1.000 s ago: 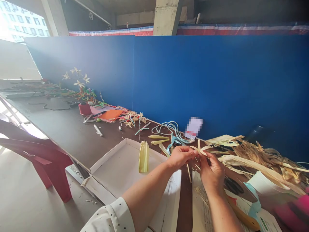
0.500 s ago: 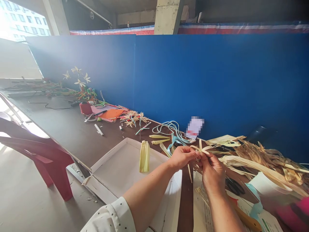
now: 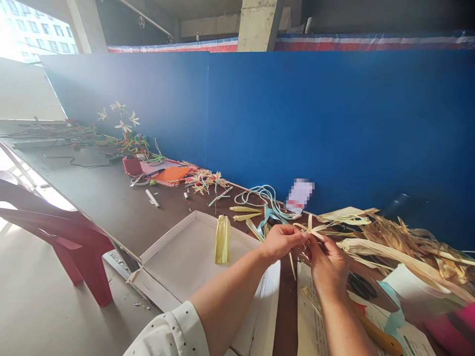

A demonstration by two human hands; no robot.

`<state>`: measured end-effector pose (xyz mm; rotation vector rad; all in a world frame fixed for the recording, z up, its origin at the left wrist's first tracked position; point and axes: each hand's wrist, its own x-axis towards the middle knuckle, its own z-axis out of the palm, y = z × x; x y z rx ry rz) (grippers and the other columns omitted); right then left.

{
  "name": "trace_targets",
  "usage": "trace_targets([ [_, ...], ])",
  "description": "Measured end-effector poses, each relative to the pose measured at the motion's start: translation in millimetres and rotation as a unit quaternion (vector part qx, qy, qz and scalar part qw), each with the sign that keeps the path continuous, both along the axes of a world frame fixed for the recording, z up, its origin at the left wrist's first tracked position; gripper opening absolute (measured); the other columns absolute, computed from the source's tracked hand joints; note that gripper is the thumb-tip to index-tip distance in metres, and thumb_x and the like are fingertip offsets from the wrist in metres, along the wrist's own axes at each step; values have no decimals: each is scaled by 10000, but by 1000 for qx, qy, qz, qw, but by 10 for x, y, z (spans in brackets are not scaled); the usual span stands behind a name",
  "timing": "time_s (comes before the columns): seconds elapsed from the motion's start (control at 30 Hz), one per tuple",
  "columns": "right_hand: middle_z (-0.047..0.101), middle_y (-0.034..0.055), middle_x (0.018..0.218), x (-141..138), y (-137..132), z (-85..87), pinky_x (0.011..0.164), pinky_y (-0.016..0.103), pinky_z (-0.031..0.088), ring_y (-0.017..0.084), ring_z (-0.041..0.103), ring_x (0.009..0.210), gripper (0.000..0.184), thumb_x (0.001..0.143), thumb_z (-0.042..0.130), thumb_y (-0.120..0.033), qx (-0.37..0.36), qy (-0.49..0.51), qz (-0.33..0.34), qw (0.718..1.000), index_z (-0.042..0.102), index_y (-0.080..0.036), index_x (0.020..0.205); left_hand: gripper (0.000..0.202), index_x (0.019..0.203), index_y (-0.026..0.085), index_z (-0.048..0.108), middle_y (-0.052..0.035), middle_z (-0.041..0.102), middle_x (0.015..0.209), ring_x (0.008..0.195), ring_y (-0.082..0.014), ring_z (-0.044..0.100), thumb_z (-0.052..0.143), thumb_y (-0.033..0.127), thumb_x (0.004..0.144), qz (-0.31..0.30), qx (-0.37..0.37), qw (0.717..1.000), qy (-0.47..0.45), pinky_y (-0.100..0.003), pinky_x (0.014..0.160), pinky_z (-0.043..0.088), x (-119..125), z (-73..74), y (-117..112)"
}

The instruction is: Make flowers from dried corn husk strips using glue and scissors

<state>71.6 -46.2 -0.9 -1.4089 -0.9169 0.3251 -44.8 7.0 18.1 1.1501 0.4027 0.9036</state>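
Observation:
A small pale flower of corn-husk petals stands between my two hands, its petals spread upward and sideways. My left hand pinches it from the left with thumb and forefinger. From the right, my right hand grips its base, fingers curled. The fingertips of both hands meet there and hide the flower's lower part. To the left, a yellow-green piece of husk lies on a white box lid. Dry brown husks are heaped to the right of my hands.
Black scissors, a white tub and a yellow handle lie at the right. Pale-blue cord and finished husk flowers lie along the blue partition. A red chair stands at the table's left edge.
Hardly anything differs. Both hands keep their pinch on the flower, with only a very slight shift of the fingers and the flower to the right.

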Motion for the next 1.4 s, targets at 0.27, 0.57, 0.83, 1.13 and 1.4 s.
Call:
trace_targets([
  [0.27,714,76,832,-8,-19,34,663,336,477,229,621,719,430,711,657,-546,-11,-57,-23,998,726,-191,943,498,640,107,602,16,500,567,495,-45,387,745,579,572,-13,7,1000,-4,-218,507,281,10,-10,-14],
  [0.57,719,69,808,36,-2,-17,620,318,469,208,612,653,477,704,644,-588,-18,-45,-7,999,734,-193,956,484,643,106,609,20,483,543,491,-57,416,746,566,589,-26,9,999,-19,-224,508,295,5,13,-36],
  [0.83,669,40,679,7,-6,24,524,280,417,159,526,537,512,692,656,-600,-23,-12,15,1000,728,-175,967,481,613,109,574,10,499,556,501,-86,497,749,556,595,-50,16,997,-48,-235,511,310,6,9,-36],
  [1.13,558,-12,595,-110,-76,186,470,237,355,106,421,511,459,679,708,-547,-9,63,58,996,722,-168,938,475,645,115,569,-7,547,566,506,-102,527,760,546,586,-51,12,998,-38,-238,513,351,3,25,-48],
  [1.4,466,-40,567,-68,-30,126,448,217,250,77,349,509,350,733,715,-462,29,134,103,985,708,-185,947,319,736,137,554,45,475,571,492,-46,395,677,430,715,33,75,997,2,-193,502,319,-21,-43,26],
])
